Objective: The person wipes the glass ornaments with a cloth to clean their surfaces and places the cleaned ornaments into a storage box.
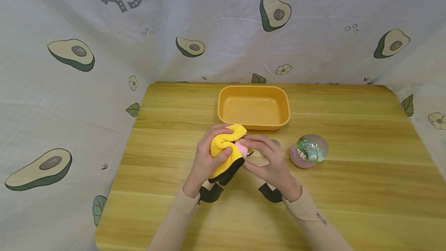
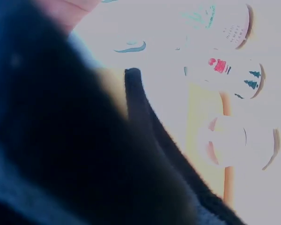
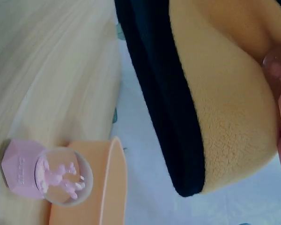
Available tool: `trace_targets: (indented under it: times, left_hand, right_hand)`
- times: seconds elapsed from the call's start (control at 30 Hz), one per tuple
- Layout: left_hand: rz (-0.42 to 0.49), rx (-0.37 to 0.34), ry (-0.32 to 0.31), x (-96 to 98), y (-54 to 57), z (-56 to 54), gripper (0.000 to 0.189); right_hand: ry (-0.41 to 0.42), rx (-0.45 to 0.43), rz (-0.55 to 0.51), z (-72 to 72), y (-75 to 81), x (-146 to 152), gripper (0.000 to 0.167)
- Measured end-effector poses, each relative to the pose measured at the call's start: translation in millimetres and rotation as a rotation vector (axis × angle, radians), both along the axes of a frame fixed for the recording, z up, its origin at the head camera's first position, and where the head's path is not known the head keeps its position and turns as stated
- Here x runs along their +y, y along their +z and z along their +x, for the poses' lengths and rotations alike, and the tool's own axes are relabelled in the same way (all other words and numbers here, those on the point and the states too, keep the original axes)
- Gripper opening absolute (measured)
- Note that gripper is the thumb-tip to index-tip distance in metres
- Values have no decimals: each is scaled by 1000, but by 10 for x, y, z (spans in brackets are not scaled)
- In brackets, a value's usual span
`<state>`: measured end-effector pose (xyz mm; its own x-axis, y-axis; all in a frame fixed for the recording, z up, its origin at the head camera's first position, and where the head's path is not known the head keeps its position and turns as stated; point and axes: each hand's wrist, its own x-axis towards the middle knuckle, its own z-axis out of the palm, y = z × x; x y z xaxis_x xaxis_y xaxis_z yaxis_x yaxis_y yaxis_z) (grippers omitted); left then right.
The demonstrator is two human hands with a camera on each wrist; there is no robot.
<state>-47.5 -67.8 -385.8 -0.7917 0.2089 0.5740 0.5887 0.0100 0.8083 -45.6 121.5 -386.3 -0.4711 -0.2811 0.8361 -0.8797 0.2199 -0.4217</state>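
Note:
My left hand (image 1: 209,154) grips a bunched yellow cloth (image 1: 223,146) with a black border, wrapped around a small pink object (image 1: 241,148). Fingers and thumb of my right hand (image 1: 270,160) pinch the exposed part of that object, beside the cloth. Its kind cannot be told, as cloth and fingers cover most of it. To the right of my right hand stands a snow globe (image 1: 308,152) on a pink base. Close up in the right wrist view, the cloth (image 3: 234,103) hangs in front of the lens; its dark edge (image 2: 84,140) blocks much of the left wrist view.
A yellow-orange plastic tub (image 1: 254,125) stands just beyond both hands on the wooden table (image 1: 366,146). Another snow globe (image 3: 25,168), with a pink figure inside, appears near the tub. Glare washes out a globe with a tree-printed base (image 2: 241,79). A patterned curtain (image 1: 226,22) hangs behind.

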Motion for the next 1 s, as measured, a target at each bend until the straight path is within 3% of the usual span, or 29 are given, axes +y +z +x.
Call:
trace_targets:
  times: [0.1, 0.17, 0.33, 0.43, 0.57, 0.67, 0.87, 0.93, 1.0]
  left_hand:
    - [-11, 47, 17, 15, 9, 6, 44]
    - [-14, 77, 24, 22, 16, 7, 44]
    - [-31, 142, 34, 36, 34, 13, 42]
    - [-61, 173, 30, 47, 44, 25, 40]
    - [-116, 228, 38, 61, 54, 33, 38]
    - [-153, 278, 45, 68, 59, 30, 36]
    - [-189, 326, 37, 75, 58, 20, 35]
    - [-182, 311, 36, 71, 57, 15, 35]
    - [-169, 280, 32, 65, 54, 6, 35]
  right_hand:
    - [-12, -85, -49, 18, -15, 3, 40]
    - [23, -181, -102, 36, -15, 4, 42]
    - [104, -479, -238, 103, 22, 11, 32]
    - [80, -665, -275, 127, 64, 16, 33]
    - [69, -909, -313, 120, 122, 24, 18]
    - [132, -1054, -345, 91, 150, 39, 12]
    - [356, -1249, -399, 44, 174, 79, 28]
    - [351, -1265, -384, 46, 183, 78, 26]
    - [293, -1261, -353, 56, 194, 65, 21]
